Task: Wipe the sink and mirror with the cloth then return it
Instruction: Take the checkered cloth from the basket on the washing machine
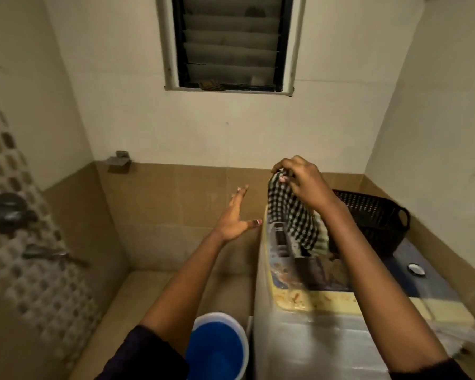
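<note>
A black-and-white checked cloth (291, 215) hangs from my right hand (303, 182), which pinches its top edge above the washing machine (313, 338). The cloth's lower end drapes down onto the machine's top near the control panel. My left hand (235, 218) is held out to the left of the cloth, palm up, fingers spread, with nothing in it. No sink or mirror is in view.
A dark plastic basket (379, 218) sits on the back of the washing machine, and a small round white object (416, 269) lies on the lid. A blue bucket (217, 349) stands on the floor below. Taps (8, 212) stick out from the left wall. A louvred window (231, 42) is above.
</note>
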The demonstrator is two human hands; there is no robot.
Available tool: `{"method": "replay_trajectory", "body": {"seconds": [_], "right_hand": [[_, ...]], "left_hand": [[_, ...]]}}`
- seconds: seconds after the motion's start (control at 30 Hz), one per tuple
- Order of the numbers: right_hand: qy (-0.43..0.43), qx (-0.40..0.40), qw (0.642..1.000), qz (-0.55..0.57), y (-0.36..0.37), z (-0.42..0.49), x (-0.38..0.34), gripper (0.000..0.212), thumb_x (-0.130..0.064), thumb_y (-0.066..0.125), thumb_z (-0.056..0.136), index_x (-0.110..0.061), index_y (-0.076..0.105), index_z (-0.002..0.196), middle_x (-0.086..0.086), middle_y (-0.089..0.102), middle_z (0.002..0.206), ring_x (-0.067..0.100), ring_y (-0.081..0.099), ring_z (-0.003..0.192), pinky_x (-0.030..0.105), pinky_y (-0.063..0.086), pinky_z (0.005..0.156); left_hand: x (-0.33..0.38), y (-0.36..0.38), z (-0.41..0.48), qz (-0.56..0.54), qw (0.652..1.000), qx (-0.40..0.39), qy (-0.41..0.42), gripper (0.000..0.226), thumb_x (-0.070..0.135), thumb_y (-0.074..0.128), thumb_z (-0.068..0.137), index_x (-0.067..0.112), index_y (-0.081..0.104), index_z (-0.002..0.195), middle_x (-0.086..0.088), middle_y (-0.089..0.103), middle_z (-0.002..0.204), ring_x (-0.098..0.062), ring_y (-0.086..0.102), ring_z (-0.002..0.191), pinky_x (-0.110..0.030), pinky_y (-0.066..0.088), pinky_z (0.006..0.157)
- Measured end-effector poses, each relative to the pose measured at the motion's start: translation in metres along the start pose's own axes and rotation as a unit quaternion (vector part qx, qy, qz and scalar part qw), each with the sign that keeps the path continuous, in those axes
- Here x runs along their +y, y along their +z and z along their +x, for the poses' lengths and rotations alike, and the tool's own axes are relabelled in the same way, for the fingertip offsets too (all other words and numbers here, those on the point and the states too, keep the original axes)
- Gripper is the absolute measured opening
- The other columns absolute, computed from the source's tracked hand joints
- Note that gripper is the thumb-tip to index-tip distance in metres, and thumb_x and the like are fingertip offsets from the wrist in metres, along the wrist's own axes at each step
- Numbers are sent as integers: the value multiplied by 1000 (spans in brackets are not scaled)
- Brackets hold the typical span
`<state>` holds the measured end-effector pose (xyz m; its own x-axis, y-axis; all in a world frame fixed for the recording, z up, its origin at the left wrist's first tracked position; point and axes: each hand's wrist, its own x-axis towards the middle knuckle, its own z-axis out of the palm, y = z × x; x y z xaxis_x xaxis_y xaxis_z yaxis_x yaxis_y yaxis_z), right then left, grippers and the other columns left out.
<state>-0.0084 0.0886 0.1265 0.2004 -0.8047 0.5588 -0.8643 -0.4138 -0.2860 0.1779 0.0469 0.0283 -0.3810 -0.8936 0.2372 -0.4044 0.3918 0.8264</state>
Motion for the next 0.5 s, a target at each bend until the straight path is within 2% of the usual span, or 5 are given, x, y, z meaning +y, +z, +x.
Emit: {"method": "replay_trajectory", "body": {"seconds": [0.1, 0.17, 0.23, 0.3, 0.5], "right_hand": [[-15, -25, 994, 104, 32, -13, -81, 28, -5, 60, 86, -19, 62, 110, 1, 57, 105, 11, 52, 98, 21, 35, 83], [-51, -59, 985, 157, 62, -24, -129, 31, -5, 60, 84, -20, 62, 111, 3, 60, 108, 11, 53, 100, 21, 36, 85], [-90, -105, 968, 207, 96, -37, -183, 31, -7, 60, 84, -24, 61, 111, 5, 63, 109, 13, 54, 102, 25, 40, 90], [-111, -149, 951, 247, 126, -49, -232, 32, -15, 59, 83, -26, 60, 113, 5, 64, 111, 15, 56, 105, 30, 42, 94], [-184, -300, 892, 283, 203, -90, -391, 54, -19, 70, 81, -19, 50, 131, 6, 56, 131, 18, 51, 120, 30, 40, 100]], "left_hand": [[-15, -56, -74, -120, 990, 39, -57, 89, 9, 75, 76, 21, 24, 148, 6, 26, 148, -8, 20, 138, -35, 22, 115], [-37, -91, -131, -118, 988, 36, -94, 67, 4, 72, 78, 8, 42, 138, 2, 47, 132, -5, 41, 123, -27, 35, 106], [-66, -127, -197, -112, 984, 47, -133, 33, 0, 68, 81, 0, 61, 113, 1, 67, 100, 2, 61, 90, -17, 48, 86], [-89, -158, -260, -102, 976, 95, -169, 8, -2, 63, 84, 6, 64, 85, 10, 67, 68, 4, 60, 63, -14, 48, 66], [-118, -249, -455, -13, 927, 264, -266, 32, -10, 54, 86, 18, 58, 71, 20, 61, 49, 9, 50, 49, -9, 38, 53]]}}
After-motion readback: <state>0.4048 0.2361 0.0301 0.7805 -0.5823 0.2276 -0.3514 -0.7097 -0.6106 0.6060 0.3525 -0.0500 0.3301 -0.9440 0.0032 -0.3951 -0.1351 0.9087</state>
